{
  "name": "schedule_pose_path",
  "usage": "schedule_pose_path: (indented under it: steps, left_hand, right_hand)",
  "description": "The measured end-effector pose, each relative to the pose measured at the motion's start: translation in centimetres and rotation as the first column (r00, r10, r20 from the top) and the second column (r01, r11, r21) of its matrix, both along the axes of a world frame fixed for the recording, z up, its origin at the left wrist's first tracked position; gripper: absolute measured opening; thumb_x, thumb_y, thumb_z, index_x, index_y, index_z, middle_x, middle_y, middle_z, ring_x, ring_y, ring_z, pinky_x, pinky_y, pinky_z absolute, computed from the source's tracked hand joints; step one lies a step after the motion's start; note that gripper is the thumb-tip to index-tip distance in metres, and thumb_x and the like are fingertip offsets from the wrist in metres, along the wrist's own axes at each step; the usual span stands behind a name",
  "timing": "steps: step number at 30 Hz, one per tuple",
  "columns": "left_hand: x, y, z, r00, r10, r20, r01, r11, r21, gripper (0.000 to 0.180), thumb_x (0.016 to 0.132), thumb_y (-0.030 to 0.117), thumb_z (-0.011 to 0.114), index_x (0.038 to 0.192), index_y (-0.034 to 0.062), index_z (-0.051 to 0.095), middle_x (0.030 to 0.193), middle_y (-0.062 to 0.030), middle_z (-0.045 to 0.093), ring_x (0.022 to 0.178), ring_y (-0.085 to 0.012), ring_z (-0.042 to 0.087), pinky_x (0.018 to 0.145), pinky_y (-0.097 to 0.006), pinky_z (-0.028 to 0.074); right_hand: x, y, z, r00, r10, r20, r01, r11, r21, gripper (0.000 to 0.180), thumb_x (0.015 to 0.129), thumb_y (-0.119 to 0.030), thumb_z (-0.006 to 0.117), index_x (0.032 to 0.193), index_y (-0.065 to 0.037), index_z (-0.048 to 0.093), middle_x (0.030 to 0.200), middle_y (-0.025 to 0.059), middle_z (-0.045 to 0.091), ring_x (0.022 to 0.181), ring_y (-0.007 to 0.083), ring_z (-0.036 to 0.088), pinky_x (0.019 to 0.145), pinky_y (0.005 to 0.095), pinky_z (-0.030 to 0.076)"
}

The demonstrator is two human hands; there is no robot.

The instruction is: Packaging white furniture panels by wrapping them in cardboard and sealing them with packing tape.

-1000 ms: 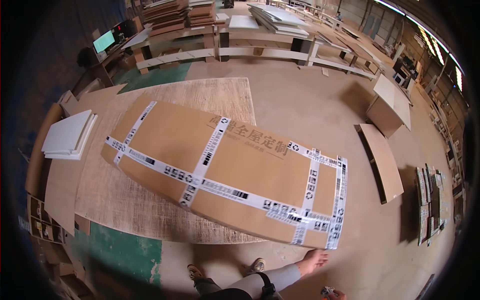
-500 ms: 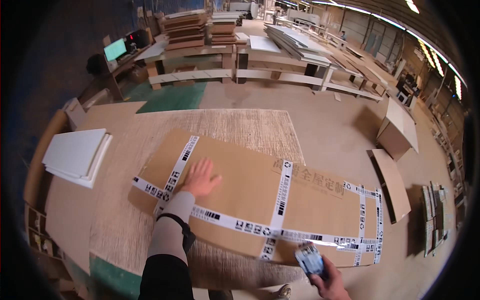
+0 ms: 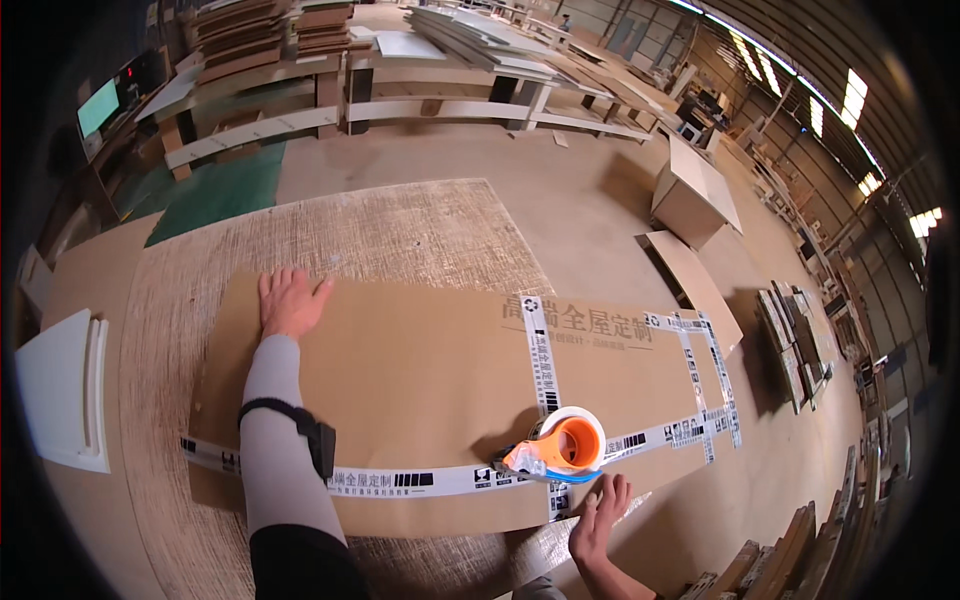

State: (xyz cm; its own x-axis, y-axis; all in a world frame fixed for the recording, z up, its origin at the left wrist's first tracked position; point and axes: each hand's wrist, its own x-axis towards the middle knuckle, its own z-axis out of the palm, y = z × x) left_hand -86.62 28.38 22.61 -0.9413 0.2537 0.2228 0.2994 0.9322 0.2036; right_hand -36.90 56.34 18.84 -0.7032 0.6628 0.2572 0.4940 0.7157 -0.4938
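Note:
A long brown cardboard carton (image 3: 420, 380) lies on the worktable, with white printed tape (image 3: 541, 350) running along and across it. My left hand (image 3: 291, 301) rests flat on its far left part, fingers spread, holding nothing. My left forearm covers part of the carton's left side. On the near middle of the carton sits an orange tape dispenser (image 3: 562, 446) with a roll of tape. Just below it, at the carton's near edge, is my right hand (image 3: 597, 520), its fingers stretched out and apart from the dispenser. Whether it presses on the edge I cannot tell.
White panels (image 3: 62, 390) lie at the left on the worktable (image 3: 400, 228). Beyond it stand benches (image 3: 430, 110) with stacked boards. Right of the table, a wooden box-like piece (image 3: 697, 190), a leaning board (image 3: 690, 285) and bundled strips (image 3: 795, 340) stand on the floor.
My right hand has let go of the tape dispenser, which now sits on the carton. My left hand has moved to the carton's far edge. The whole view has swung to the right.

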Motion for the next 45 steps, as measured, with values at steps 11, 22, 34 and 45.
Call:
schedule_pose_path:
  steps: [11, 22, 34, 45]
  left_hand:
    - [28.9, -18.3, -1.5, 0.962, 0.206, 0.179, -0.195, 0.978, -0.077, 0.036, 0.099, 0.030, 0.046, 0.124, 0.0063, 0.056, 0.126, -0.0156, 0.055, 0.122, -0.0353, 0.046, 0.107, -0.047, 0.027]
    - [41.9, -22.8, 0.4, 0.649, 0.438, 0.622, -0.405, 0.891, -0.204, 0.049, 0.099, 0.042, 0.048, 0.130, 0.0043, 0.055, 0.127, -0.0205, 0.059, 0.115, -0.0415, 0.054, 0.093, -0.048, 0.046]
    - [51.2, -15.7, -2.9, 0.785, 0.560, 0.266, -0.567, 0.822, -0.058, 0.056, 0.093, 0.055, 0.052, 0.095, -0.0004, 0.060, 0.094, -0.0291, 0.066, 0.093, -0.0480, 0.062, 0.081, -0.054, 0.047]
    - [69.2, -3.3, -2.2, 0.678, 0.583, 0.448, -0.598, 0.792, -0.127, 0.062, 0.094, 0.061, 0.042, 0.110, 0.0019, 0.050, 0.101, -0.0292, 0.066, 0.096, -0.0488, 0.063, 0.085, -0.056, 0.048]
  right_hand:
    - [2.5, 6.2, 0.7, 0.969, -0.064, -0.238, 0.016, 0.980, -0.197, 0.037, 0.089, -0.023, 0.057, 0.120, -0.004, 0.062, 0.137, 0.0167, 0.050, 0.139, 0.0402, 0.028, 0.115, 0.0519, 0.017]
    - [-13.4, 13.5, -0.8, 0.806, 0.327, -0.494, -0.442, 0.887, -0.135, 0.038, 0.085, -0.019, 0.061, 0.120, -0.004, 0.063, 0.136, 0.0166, 0.053, 0.135, 0.0349, 0.039, 0.115, 0.0460, 0.026]
    - [12.1, -1.7, -1.2, 0.838, 0.334, -0.432, -0.546, 0.474, -0.691, 0.074, 0.089, -0.019, 0.064, 0.147, 0.004, 0.025, 0.132, 0.0193, 0.053, 0.112, 0.0250, 0.057, 0.092, 0.0414, 0.049]
    - [25.8, 10.1, -1.7, 0.930, 0.257, -0.263, -0.280, 0.030, -0.960, 0.092, 0.087, -0.024, 0.073, 0.154, -0.004, 0.014, 0.123, 0.0159, 0.060, 0.109, 0.0213, 0.059, 0.094, 0.0330, 0.048]
